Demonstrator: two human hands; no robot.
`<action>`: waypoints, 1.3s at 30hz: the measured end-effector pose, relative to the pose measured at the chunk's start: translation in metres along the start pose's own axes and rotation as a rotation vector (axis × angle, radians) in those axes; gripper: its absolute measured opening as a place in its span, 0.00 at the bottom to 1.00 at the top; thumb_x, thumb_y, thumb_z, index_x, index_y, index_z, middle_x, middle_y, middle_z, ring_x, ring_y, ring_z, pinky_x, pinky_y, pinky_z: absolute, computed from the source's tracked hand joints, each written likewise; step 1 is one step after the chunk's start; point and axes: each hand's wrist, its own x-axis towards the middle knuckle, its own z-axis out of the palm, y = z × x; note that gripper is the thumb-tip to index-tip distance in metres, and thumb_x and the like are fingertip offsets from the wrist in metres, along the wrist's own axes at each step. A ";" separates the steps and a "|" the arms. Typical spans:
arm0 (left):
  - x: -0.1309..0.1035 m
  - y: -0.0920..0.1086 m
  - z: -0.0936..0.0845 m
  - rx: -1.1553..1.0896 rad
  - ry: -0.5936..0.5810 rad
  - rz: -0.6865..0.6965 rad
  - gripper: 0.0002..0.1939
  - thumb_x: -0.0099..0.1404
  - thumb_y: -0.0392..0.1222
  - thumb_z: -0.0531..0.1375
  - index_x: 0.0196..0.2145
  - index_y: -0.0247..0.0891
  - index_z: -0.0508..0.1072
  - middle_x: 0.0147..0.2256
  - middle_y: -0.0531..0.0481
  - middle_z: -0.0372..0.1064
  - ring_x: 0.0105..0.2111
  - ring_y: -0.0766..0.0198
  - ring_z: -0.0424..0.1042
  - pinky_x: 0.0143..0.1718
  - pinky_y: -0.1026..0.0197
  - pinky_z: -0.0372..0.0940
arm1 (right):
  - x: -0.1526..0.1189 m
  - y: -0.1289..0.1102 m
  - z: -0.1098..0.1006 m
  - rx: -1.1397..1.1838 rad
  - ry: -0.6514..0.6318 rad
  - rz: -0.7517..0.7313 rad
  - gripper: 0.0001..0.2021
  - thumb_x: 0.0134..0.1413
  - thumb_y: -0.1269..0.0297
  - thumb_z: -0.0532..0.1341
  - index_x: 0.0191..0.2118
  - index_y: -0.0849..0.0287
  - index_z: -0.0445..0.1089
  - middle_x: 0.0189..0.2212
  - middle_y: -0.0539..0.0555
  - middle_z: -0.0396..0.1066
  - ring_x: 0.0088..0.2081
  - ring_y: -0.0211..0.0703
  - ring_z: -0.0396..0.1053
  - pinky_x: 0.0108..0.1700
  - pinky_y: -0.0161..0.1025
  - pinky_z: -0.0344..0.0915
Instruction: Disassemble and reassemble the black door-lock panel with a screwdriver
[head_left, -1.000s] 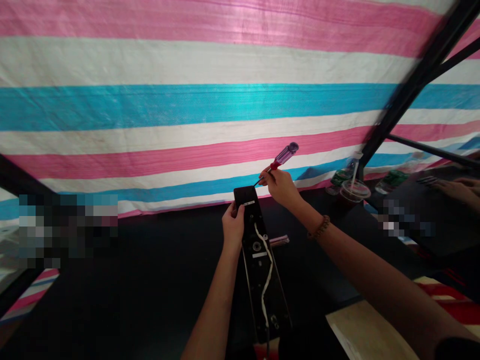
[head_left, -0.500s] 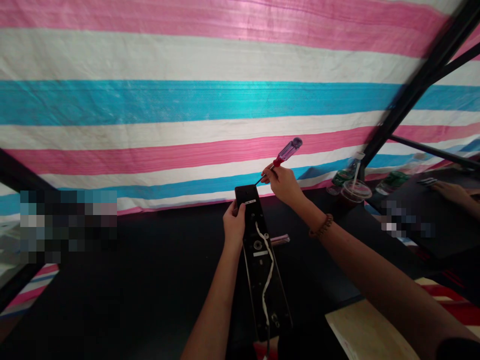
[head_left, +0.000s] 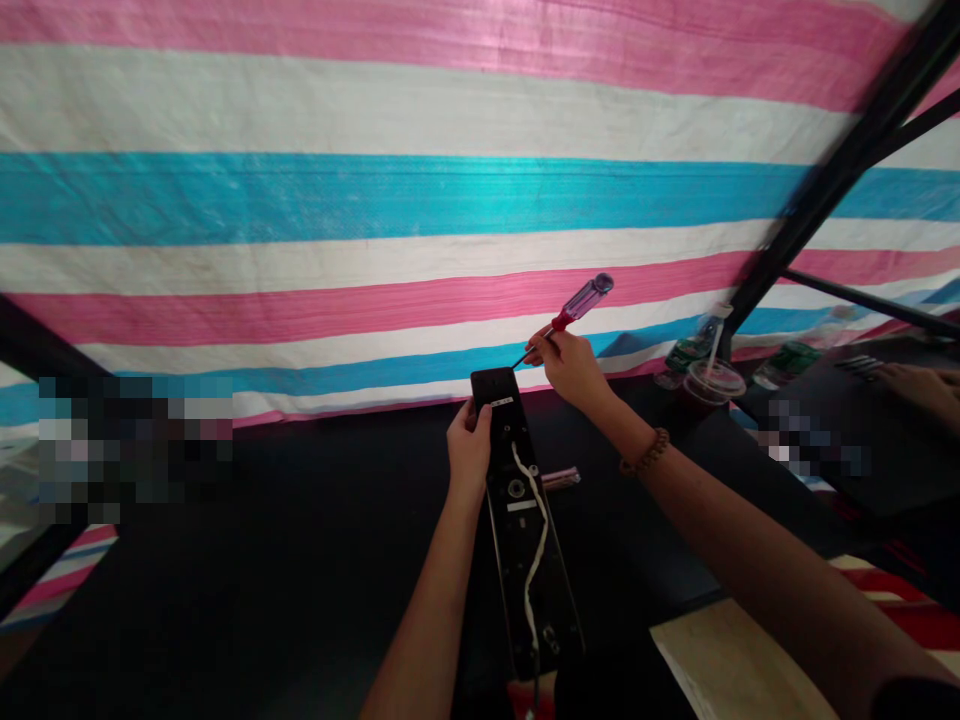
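A long black device housing (head_left: 510, 570) lies lengthwise in front of me, its near end at the table's front edge. A whitish cable (head_left: 538, 550) runs down its face and off the near end. My left hand (head_left: 470, 440) grips the far left side of the housing, thumb on the face and fingers around the edge. In my right hand (head_left: 566, 360) is a screwdriver (head_left: 585, 300) with a clear purple and red handle, pinched by its shaft. The handle points up and right. Its tip is at the housing's far right corner; whether it touches a screw I cannot tell.
Another pinkish tool handle (head_left: 562, 478) lies right of the housing on the black table (head_left: 300, 560). A drink cup with straw (head_left: 712, 380) and a plastic bottle (head_left: 690, 345) stand at the back right. Beyond them shows another person's hand (head_left: 915, 385). Striped sheeting (head_left: 375, 200) rises behind.
My right hand and the screwdriver have shifted very slightly to the right. My left hand keeps its hold on the housing. The other person's hand at the right has moved a little.
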 end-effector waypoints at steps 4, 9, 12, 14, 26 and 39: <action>-0.001 0.001 0.000 0.004 -0.002 -0.005 0.26 0.58 0.48 0.68 0.51 0.32 0.77 0.41 0.41 0.81 0.36 0.57 0.79 0.36 0.61 0.71 | 0.000 0.001 0.001 0.017 0.004 0.005 0.14 0.69 0.56 0.56 0.33 0.58 0.68 0.28 0.56 0.77 0.31 0.46 0.79 0.38 0.40 0.76; -0.001 0.001 0.000 0.007 -0.014 -0.007 0.26 0.59 0.47 0.66 0.53 0.31 0.76 0.42 0.41 0.81 0.36 0.58 0.79 0.36 0.61 0.71 | 0.000 -0.001 -0.001 0.025 0.010 0.002 0.14 0.69 0.56 0.56 0.34 0.58 0.68 0.28 0.56 0.77 0.31 0.46 0.79 0.38 0.39 0.76; -0.001 0.000 -0.001 -0.006 -0.027 -0.005 0.26 0.60 0.48 0.66 0.53 0.32 0.76 0.43 0.41 0.80 0.37 0.59 0.79 0.37 0.62 0.71 | 0.000 -0.001 -0.002 0.025 0.009 0.007 0.13 0.68 0.58 0.56 0.34 0.58 0.68 0.27 0.56 0.77 0.31 0.45 0.79 0.38 0.39 0.76; -0.001 0.000 -0.001 -0.007 -0.031 -0.004 0.26 0.59 0.48 0.66 0.52 0.32 0.76 0.42 0.41 0.80 0.37 0.58 0.79 0.37 0.61 0.71 | 0.001 0.000 -0.002 0.034 0.013 0.008 0.12 0.68 0.60 0.56 0.33 0.58 0.68 0.27 0.56 0.77 0.31 0.45 0.79 0.38 0.39 0.76; 0.001 -0.003 -0.001 -0.003 -0.023 -0.012 0.27 0.59 0.49 0.67 0.53 0.32 0.76 0.41 0.42 0.81 0.37 0.58 0.79 0.37 0.61 0.71 | -0.001 0.002 -0.003 0.072 0.028 0.011 0.12 0.68 0.58 0.56 0.33 0.58 0.67 0.28 0.56 0.77 0.31 0.46 0.79 0.37 0.41 0.77; 0.001 -0.004 -0.001 -0.015 -0.028 0.000 0.27 0.59 0.49 0.67 0.53 0.33 0.76 0.41 0.42 0.80 0.35 0.60 0.79 0.35 0.62 0.70 | -0.005 0.000 -0.003 0.000 -0.001 -0.006 0.12 0.69 0.60 0.55 0.34 0.59 0.69 0.29 0.57 0.78 0.32 0.45 0.79 0.38 0.39 0.76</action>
